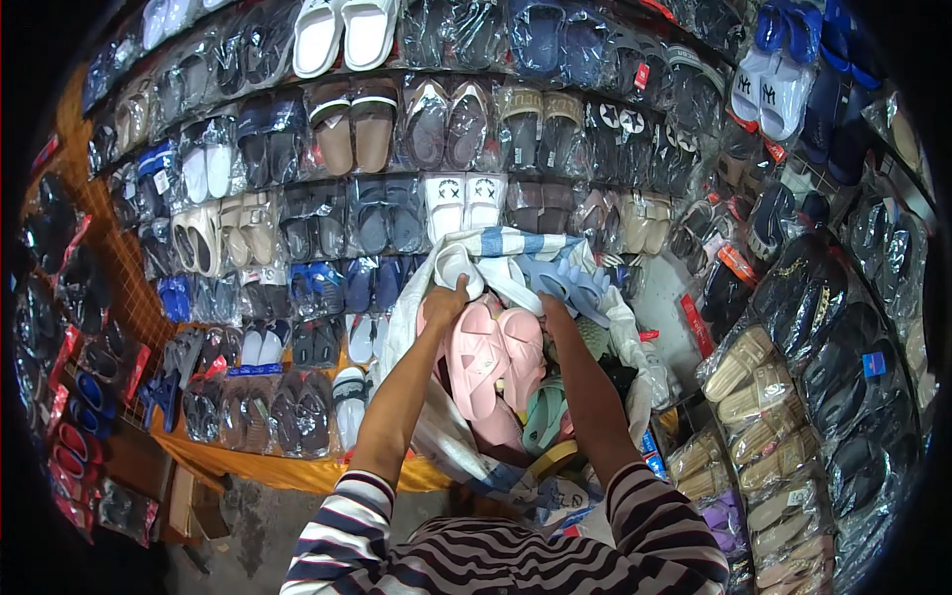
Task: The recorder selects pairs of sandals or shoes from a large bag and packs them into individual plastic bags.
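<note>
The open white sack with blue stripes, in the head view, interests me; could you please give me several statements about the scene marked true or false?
1. Pink cross-strap slippers lie in the open white sack with blue stripes. True.
2. The left hand touches a plain white slipper. True.
3. Green strappy slippers lie left of the pink ones. False: the green slippers lie to their right.
4. The right hand is beside pale-blue slippers. True.
5. The person's fabric sleeves are plain red. False: the sleeves have dark and white stripes.
</note>
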### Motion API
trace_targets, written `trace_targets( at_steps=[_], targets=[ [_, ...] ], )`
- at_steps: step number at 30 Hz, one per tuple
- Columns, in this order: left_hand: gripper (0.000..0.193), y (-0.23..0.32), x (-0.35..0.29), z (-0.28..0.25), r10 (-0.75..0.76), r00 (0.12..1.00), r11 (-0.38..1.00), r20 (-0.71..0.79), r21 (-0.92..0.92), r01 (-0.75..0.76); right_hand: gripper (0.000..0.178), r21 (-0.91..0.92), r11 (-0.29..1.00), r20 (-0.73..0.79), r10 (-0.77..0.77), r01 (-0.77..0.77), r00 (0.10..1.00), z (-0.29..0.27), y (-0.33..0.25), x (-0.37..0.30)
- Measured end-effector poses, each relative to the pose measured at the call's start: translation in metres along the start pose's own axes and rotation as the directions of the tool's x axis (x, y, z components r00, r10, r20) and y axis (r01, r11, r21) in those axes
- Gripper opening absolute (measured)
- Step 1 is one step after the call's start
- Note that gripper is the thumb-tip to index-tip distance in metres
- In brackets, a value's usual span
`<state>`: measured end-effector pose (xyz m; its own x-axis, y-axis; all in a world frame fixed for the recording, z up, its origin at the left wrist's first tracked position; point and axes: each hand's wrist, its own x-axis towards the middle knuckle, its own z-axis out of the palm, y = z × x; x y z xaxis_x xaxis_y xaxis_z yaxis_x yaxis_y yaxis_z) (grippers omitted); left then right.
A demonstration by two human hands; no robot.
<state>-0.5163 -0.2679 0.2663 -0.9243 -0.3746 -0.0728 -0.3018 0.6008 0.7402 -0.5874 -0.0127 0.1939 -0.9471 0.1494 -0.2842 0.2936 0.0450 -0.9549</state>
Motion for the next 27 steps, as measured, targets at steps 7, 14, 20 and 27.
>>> trace_targets(
  at_steps=[7, 14, 20, 27],
  targets=[
    [0.065, -0.001, 0.009, 0.007, -0.016, 0.999, 0.980, 0.027, -0.198, 0.021, 0.041, -0.017, 0.935, 0.179, 0.352, -0.354, 0.919, 0.004, -0.058, -0.051],
    [0.050, 0.000, 0.006, 0.001, -0.067, 0.970, 0.873, 0.235, -0.458, 0.171, 0.038, 0.113, 0.967, 0.289, 0.189, -0.230, 0.938, 0.030, -0.069, -0.069],
    [0.041, -0.010, 0.010, -0.004, -0.019, 0.953, 0.750, 0.303, -0.625, 0.214, 0.048, 0.584, 0.747, 0.461, 0.016, -0.318, 0.887, 0.012, -0.067, -0.114],
    [0.044, 0.009, -0.024, -0.010, 0.176, 0.889, 0.517, 0.423, -0.808, 0.282, 0.041, 0.816, 0.506, 0.330, -0.011, -0.279, 0.944, 0.022, -0.032, -0.143]
  ],
)
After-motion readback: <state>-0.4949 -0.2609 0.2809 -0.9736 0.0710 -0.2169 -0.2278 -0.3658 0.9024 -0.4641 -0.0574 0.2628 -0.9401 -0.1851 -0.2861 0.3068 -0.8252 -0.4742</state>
